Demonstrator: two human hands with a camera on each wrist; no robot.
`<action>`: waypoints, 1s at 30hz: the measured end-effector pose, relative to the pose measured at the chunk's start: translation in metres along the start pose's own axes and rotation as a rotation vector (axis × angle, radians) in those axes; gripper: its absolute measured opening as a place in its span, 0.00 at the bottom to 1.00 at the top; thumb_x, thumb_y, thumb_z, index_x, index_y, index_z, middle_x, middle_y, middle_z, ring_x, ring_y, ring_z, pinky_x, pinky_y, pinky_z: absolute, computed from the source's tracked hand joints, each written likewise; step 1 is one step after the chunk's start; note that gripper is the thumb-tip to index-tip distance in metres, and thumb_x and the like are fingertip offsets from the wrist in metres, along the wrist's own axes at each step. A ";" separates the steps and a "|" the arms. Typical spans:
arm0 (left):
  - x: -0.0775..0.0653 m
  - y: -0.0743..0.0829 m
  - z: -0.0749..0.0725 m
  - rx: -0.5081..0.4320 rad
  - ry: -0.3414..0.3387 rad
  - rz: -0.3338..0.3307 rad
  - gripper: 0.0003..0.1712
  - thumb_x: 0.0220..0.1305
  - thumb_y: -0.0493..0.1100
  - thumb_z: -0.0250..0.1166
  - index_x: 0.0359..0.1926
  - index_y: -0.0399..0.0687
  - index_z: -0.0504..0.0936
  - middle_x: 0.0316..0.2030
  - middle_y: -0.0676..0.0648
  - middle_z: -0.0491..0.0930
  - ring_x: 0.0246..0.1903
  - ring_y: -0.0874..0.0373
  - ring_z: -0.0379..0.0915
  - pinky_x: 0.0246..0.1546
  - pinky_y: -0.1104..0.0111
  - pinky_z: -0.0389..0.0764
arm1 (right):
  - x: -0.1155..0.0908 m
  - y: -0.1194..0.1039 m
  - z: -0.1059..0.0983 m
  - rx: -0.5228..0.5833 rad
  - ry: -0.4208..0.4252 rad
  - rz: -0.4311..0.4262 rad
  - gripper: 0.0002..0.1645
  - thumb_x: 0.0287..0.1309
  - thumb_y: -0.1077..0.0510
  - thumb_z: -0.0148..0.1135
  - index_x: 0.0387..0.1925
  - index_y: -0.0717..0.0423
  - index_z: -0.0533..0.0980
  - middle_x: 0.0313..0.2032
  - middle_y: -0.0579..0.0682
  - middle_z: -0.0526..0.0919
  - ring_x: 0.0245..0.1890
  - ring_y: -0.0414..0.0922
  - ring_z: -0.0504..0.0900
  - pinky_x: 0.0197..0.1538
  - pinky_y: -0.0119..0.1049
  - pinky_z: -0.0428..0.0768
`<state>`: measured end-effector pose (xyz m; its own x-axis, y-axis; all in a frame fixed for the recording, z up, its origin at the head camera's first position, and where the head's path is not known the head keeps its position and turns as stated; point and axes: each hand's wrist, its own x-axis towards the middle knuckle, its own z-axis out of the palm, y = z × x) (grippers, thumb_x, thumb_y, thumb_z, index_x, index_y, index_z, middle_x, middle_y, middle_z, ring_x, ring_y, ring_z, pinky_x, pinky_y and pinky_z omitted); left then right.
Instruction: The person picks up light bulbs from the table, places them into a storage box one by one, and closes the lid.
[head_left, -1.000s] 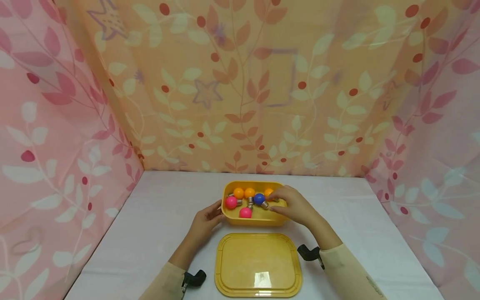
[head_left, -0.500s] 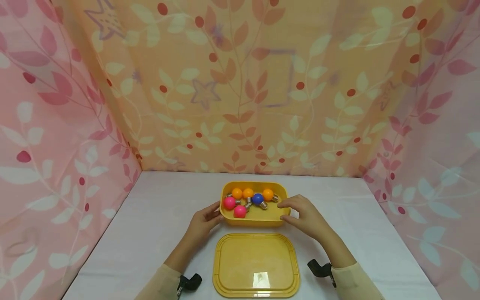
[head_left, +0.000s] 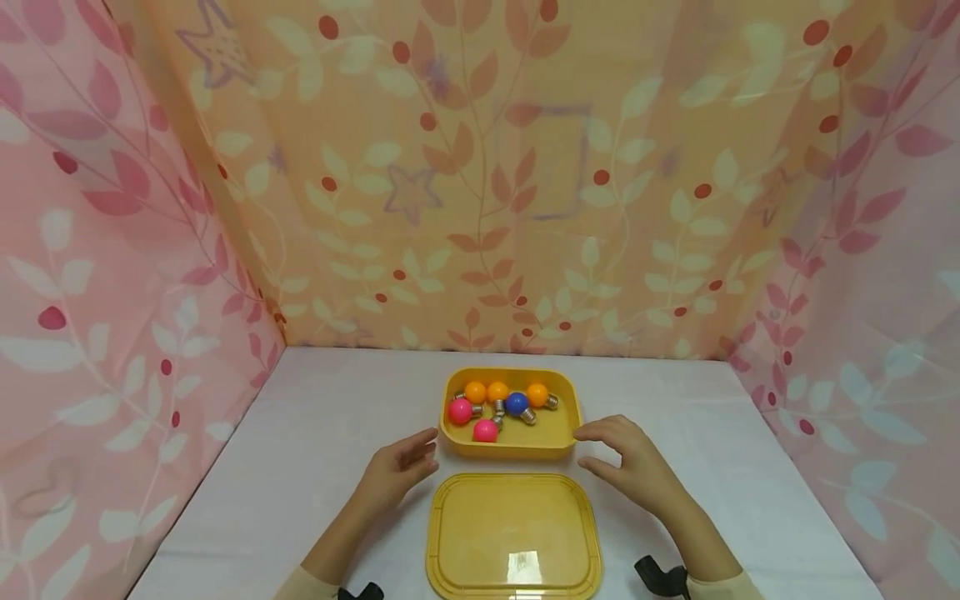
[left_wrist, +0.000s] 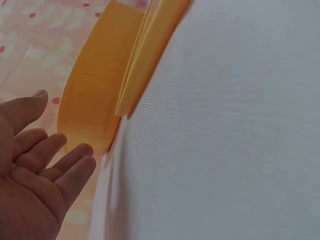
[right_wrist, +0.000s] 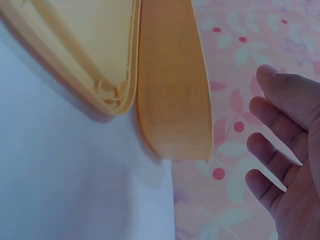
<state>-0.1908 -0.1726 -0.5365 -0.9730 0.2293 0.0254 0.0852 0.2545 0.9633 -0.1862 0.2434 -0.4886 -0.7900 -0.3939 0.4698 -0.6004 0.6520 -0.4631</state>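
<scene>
A yellow plastic box [head_left: 510,451] stands on the table with small coloured light bulbs inside. Three are orange, like the orange bulb [head_left: 537,394] at the right; a blue bulb [head_left: 517,404] lies mid-box and two are pink, one pink bulb [head_left: 485,431] near the front wall. My left hand [head_left: 392,473] hovers just off the box's left front corner, fingers loosely spread, holding nothing. By the right front corner is my right hand [head_left: 633,467], thumb and fingers apart around nothing. Both wrist views show the box wall [left_wrist: 95,85] apart from the fingers.
A flat yellow lid [head_left: 513,533] lies on the white-covered table [head_left: 345,392], just in front of the box, between my forearms. Patterned cloth [head_left: 480,208] hangs behind the table, with pink cloth at both sides.
My right hand has come out of the box and moved right and toward me. My left hand has left the box's left side. The front pink bulb has shifted slightly left.
</scene>
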 end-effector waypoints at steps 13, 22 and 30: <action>-0.025 -0.002 -0.013 0.159 -0.164 0.027 0.42 0.59 0.51 0.77 0.73 0.59 0.73 0.71 0.51 0.72 0.72 0.46 0.66 0.70 0.51 0.68 | -0.041 0.016 0.006 0.133 0.007 0.050 0.29 0.53 0.55 0.80 0.57 0.33 0.82 0.53 0.35 0.84 0.55 0.38 0.79 0.59 0.15 0.71; -0.030 -0.012 -0.019 0.346 -0.294 0.088 0.59 0.47 0.58 0.81 0.78 0.67 0.62 0.79 0.49 0.57 0.79 0.48 0.51 0.74 0.40 0.54 | -0.055 0.031 0.013 0.129 -0.130 0.021 0.39 0.49 0.48 0.82 0.64 0.45 0.79 0.59 0.38 0.83 0.59 0.40 0.78 0.64 0.20 0.69; -0.034 -0.017 -0.018 0.489 -0.409 0.119 0.69 0.39 0.67 0.81 0.81 0.64 0.56 0.81 0.48 0.49 0.80 0.43 0.41 0.74 0.37 0.52 | -0.066 0.037 0.017 0.106 -0.297 0.099 0.56 0.38 0.32 0.79 0.72 0.40 0.72 0.67 0.36 0.75 0.68 0.45 0.72 0.69 0.38 0.65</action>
<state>-0.1626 -0.2013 -0.5488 -0.7991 0.5969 -0.0720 0.3694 0.5820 0.7245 -0.1586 0.2824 -0.5492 -0.8374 -0.5138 0.1866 -0.5164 0.6315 -0.5784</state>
